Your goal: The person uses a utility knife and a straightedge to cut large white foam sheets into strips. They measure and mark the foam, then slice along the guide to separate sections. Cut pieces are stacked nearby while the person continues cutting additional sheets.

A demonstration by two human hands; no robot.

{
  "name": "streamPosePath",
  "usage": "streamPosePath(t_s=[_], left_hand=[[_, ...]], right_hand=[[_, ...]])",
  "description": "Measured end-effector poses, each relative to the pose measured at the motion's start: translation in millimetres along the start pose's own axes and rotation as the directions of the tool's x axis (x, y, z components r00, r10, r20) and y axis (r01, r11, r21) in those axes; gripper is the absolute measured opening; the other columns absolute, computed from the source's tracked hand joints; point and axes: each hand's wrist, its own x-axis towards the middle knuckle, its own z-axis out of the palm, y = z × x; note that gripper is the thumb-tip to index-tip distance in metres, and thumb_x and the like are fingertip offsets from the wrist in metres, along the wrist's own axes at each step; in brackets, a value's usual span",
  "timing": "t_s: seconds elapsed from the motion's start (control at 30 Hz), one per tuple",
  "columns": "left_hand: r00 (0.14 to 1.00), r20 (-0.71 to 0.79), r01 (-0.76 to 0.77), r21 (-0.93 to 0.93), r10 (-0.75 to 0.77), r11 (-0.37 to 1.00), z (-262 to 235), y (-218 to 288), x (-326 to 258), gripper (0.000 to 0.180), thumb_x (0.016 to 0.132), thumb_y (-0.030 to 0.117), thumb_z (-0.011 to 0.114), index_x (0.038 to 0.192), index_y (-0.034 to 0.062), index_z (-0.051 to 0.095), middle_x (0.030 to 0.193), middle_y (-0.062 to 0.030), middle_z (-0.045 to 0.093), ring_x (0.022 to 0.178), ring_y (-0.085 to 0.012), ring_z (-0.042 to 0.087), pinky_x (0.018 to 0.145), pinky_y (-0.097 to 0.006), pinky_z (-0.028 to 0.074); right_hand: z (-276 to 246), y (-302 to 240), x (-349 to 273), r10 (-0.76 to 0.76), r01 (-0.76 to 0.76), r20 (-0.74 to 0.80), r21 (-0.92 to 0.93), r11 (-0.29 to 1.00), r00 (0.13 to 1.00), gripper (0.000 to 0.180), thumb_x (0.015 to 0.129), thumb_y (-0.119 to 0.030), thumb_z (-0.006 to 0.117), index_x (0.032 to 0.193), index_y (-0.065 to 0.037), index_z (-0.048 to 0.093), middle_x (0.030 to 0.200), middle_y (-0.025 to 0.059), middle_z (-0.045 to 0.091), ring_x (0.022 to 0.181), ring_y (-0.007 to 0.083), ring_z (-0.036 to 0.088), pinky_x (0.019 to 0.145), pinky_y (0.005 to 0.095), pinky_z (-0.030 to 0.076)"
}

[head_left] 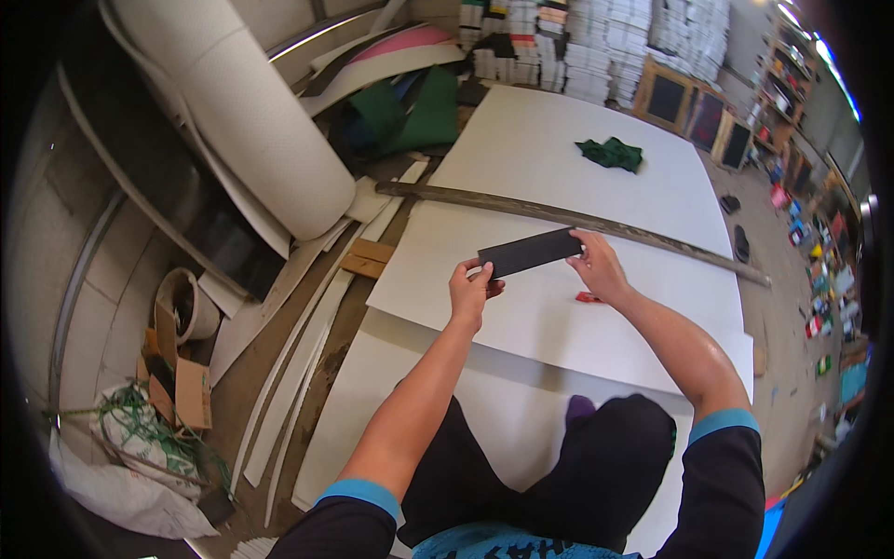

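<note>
From the head view, we count one black slab [527, 254], held up over the white sheets [438, 238] and tilted with its right end higher. Our left hand [472, 291] pinches its left end, thumb on the face; our right hand [601, 267] grasps the right end. We make out no writing on the slab; dark lettering marks our blue shirt [466, 544]. On the sheets we count one wooden bar [643, 234], one green cloth [610, 155] and one small red object [589, 297] near our right hand.
</note>
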Motion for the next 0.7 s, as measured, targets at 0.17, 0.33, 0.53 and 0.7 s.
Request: streamPosePath(t_s=[0.17, 0.33, 0.53, 0.7], left_hand=[[0.912, -0.379, -0.134, 0.087, 0.157, 0.987, -65.4, -11.8, 23.0, 0.036, 0.099, 0.015, 0.074, 0.125, -0.0061, 0.060, 0.103, -0.0124, 0.071, 0.083, -0.0183, 0.070, 0.071, -0.032, 0.060], [0.750, -0.616, 0.027, 0.393, 0.242, 0.919, -138.7, -62.5, 52.9, 0.040, 0.096, 0.021, 0.078, 0.122, -0.0087, 0.069, 0.106, -0.0147, 0.074, 0.085, -0.0223, 0.070, 0.078, -0.035, 0.056], [0.478, -0.691, 0.243, 0.698, 0.543, 0.674, -229.1, -112.5, 95.6, 0.040, 0.102, 0.021, 0.070, 0.128, -0.0086, 0.069, 0.118, -0.0242, 0.074, 0.109, -0.0345, 0.072, 0.097, -0.040, 0.055], [0.384, -0.905, 0.212, 0.282, 0.186, 0.936, -227.0, -100.7, 121.4, 0.045, 0.103, 0.021, 0.069, 0.135, -0.0091, 0.064, 0.124, -0.0247, 0.073, 0.115, -0.0334, 0.071, 0.098, -0.039, 0.054]], right_hand=[[84.2, -36.5, 98.5, -0.155, 0.168, 0.147, -0.078, 0.983, 0.977, 0.054, 0.087, -0.013, 0.075, 0.139, -0.003, 0.059, 0.127, 0.0196, 0.062, 0.116, 0.0371, 0.064, 0.100, 0.0449, 0.052], [217.4, -36.0, 141.2, -0.144, 0.133, 0.290, 0.058, 0.989, 0.946, 0.054, 0.088, -0.018, 0.078, 0.139, -0.007, 0.063, 0.130, 0.0209, 0.062, 0.123, 0.0397, 0.060, 0.106, 0.0458, 0.050], [366.6, -42.3, 154.2, -0.101, 0.044, 0.350, 0.167, 0.985, 0.931, 0.065, 0.087, -0.027, 0.083, 0.145, -0.011, 0.060, 0.144, 0.0198, 0.057, 0.134, 0.0389, 0.055, 0.111, 0.0444, 0.049], [428.9, -35.0, 158.5, -0.045, -0.014, 0.417, 0.137, 0.990, 0.908, 0.073, 0.083, -0.032, 0.087, 0.147, -0.013, 0.059, 0.149, 0.0186, 0.053, 0.138, 0.0364, 0.051, 0.112, 0.0456, 0.048]])
